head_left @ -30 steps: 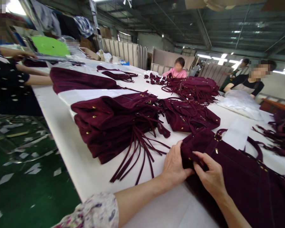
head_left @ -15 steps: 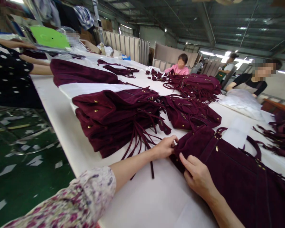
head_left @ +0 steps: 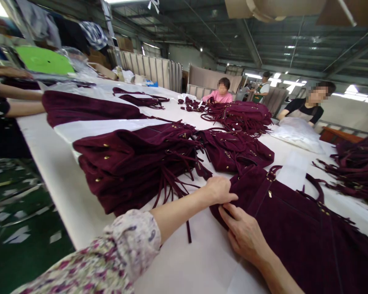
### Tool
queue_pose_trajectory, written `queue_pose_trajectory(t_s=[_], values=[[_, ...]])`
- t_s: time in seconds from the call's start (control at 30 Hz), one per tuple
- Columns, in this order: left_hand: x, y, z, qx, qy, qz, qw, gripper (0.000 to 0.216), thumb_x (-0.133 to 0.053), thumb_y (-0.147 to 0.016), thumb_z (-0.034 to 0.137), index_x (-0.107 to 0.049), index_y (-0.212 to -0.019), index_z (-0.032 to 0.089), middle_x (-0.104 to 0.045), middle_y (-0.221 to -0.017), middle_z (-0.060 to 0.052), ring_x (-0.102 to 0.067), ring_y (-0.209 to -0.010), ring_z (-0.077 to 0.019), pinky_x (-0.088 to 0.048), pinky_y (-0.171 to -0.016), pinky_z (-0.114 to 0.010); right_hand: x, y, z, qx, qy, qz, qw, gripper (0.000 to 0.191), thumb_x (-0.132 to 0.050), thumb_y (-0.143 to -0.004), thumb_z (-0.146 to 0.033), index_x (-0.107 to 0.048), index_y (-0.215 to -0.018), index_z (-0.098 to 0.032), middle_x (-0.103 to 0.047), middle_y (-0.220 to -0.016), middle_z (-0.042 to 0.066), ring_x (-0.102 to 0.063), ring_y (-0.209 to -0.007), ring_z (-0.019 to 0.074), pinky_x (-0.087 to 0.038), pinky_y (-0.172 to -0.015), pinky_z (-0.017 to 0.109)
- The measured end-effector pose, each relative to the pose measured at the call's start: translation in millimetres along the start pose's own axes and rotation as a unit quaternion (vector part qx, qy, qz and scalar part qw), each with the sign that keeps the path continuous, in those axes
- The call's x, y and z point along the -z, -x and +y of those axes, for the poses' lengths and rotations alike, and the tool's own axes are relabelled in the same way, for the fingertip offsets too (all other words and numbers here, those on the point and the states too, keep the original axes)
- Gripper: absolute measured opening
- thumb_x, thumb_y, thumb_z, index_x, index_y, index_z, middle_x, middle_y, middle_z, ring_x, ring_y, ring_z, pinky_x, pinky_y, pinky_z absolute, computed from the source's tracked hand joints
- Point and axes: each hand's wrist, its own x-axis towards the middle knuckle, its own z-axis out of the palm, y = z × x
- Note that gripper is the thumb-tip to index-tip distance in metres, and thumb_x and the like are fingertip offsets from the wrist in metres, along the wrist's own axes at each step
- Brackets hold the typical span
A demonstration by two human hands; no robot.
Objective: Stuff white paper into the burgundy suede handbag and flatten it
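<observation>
A dark burgundy suede bag with gold studs and a strap lies flat in front of me on the white table. My left hand is closed, pinching the bag's near left corner from above. My right hand rests on the same corner just below it, fingers curled onto the suede edge. Left of my hands sits a stack of like burgundy fringed bags, its tassels hanging toward my left wrist.
More burgundy bags lie behind: one pile mid-table, another farther back, a heap at right. A clear plastic bag lies before a seated person. Another person's arms reach in at left. Green floor lies beyond the table's left edge.
My left hand moved up and away along the bag's corner and closed over it. My right hand slid down and left on the same edge. The view shifted right.
</observation>
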Motion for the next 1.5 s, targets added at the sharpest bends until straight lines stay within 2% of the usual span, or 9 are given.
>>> queue_pose_trajectory(t_s=[0.23, 0.33, 0.57, 0.8, 0.93, 1.03, 1.2, 1.33, 1.5], values=[[-23, -7, -5, -0.055, 0.148, 0.017, 0.987, 0.007, -0.056, -0.077, 0.023, -0.059, -0.081, 0.018, -0.063, -0.079, -0.002, -0.059, -0.077, -0.0177, -0.046, -0.073, -0.027, 6, -2, -5, 0.01, -0.002, 0.008, 1.0, 0.074, -0.044, -0.07, -0.006, -0.038, -0.144, -0.015, -0.045, -0.141, 0.012, -0.053, -0.095, 0.024, -0.052, -0.083, 0.039], [-36, -16, -17, -0.019, 0.309, 0.019, 0.951, 0.007, -0.056, -0.075, 0.023, -0.051, -0.073, 0.018, -0.053, -0.067, 0.003, -0.049, -0.066, -0.0126, -0.041, -0.061, -0.022, 9, -4, -5, 0.016, -0.022, 0.012, 1.0, 0.074, -0.045, -0.07, -0.007, -0.039, -0.144, -0.017, -0.043, -0.145, 0.009, -0.053, -0.098, 0.0235, -0.05, -0.086, 0.038], [-59, -32, -25, 0.051, 0.36, -0.016, 0.931, 0.01, -0.056, -0.072, 0.014, -0.05, -0.078, 0.017, -0.047, -0.061, 0.006, -0.044, -0.055, -0.0089, -0.036, -0.051, -0.018, 14, -4, -3, 0.018, -0.047, -0.004, 0.999, 0.063, -0.047, -0.079, -0.012, -0.043, -0.142, -0.023, -0.045, -0.145, 0.005, -0.052, -0.094, 0.0209, -0.046, -0.086, 0.04], [-20, -24, -2, 0.019, 0.289, 0.044, 0.956, 0.023, -0.056, -0.073, 0.008, -0.054, -0.094, 0.018, -0.06, -0.092, -0.004, -0.056, -0.09, -0.0198, -0.045, -0.084, -0.032, 13, -3, 0, 0.03, -0.066, -0.062, 0.995, 0.057, -0.049, -0.074, -0.01, -0.056, -0.128, -0.027, -0.037, -0.15, -0.002, -0.019, -0.142, 0.0281, -0.018, -0.115, 0.054], [17, -34, 44, -0.188, 0.219, 0.175, 0.941, 0.032, -0.047, -0.088, 0.017, -0.051, -0.119, 0.02, -0.053, -0.131, -0.009, -0.046, -0.124, -0.0228, -0.033, -0.108, -0.038, 14, -4, -1, 0.04, -0.09, -0.066, 0.993, 0.046, -0.047, -0.077, -0.009, -0.063, -0.117, -0.024, -0.041, -0.147, -0.001, -0.025, -0.14, 0.0257, -0.023, -0.115, 0.049], [-4, -45, 50, -0.332, 0.172, 0.123, 0.919, 0.032, -0.046, -0.092, 0.028, -0.053, -0.122, 0.021, -0.053, -0.135, -0.008, -0.041, -0.132, -0.0217, -0.026, -0.113, -0.039, 16, -8, -5, 0.03, -0.112, -0.055, 0.992, 0.039, -0.048, -0.078, -0.008, -0.065, -0.109, -0.022, -0.053, -0.135, 0.002, -0.041, -0.128, 0.022, -0.033, -0.11, 0.04], [-71, -65, 8, -0.287, 0.115, 0.017, 0.951, 0.036, -0.048, -0.092, 0.027, -0.055, -0.126, 0.02, -0.05, -0.141, -0.01, -0.034, -0.138, -0.0237, -0.02, -0.115, -0.046, 21, -18, -8, 0.035, -0.12, -0.039, 0.991, 0.033, -0.049, -0.077, -0.009, -0.065, -0.104, -0.021, -0.059, -0.123, 0.005, -0.047, -0.117, 0.0188, -0.039, -0.104, 0.034], [-60, -68, 9, -0.293, 0.096, -0.009, 0.951, 0.033, -0.05, -0.091, 0.029, -0.06, -0.122, 0.021, -0.054, -0.137, -0.009, -0.035, -0.138, -0.0255, -0.02, -0.115, -0.048, 24, -21, -6, 0.053, -0.105, -0.024, 0.993, 0.027, -0.051, -0.079, -0.012, -0.066, -0.1, -0.02, -0.054, -0.132, 0.003, -0.042, -0.124, 0.0194, -0.034, -0.108, 0.033], [-45, -41, 19, -0.284, 0.213, 0.088, 0.931, 0.043, -0.035, -0.098, 0.031, -0.044, -0.14, 0.027, -0.046, -0.145, -0.004, -0.036, -0.137, -0.0198, -0.022, -0.116, -0.042, 6, -19, 0, 0.053, -0.1, -0.019, 0.993, 0.02, -0.053, -0.08, -0.018, -0.066, -0.095, -0.02, -0.066, -0.109, 0.004, -0.056, -0.106, 0.0184, -0.044, -0.095, 0.03]])
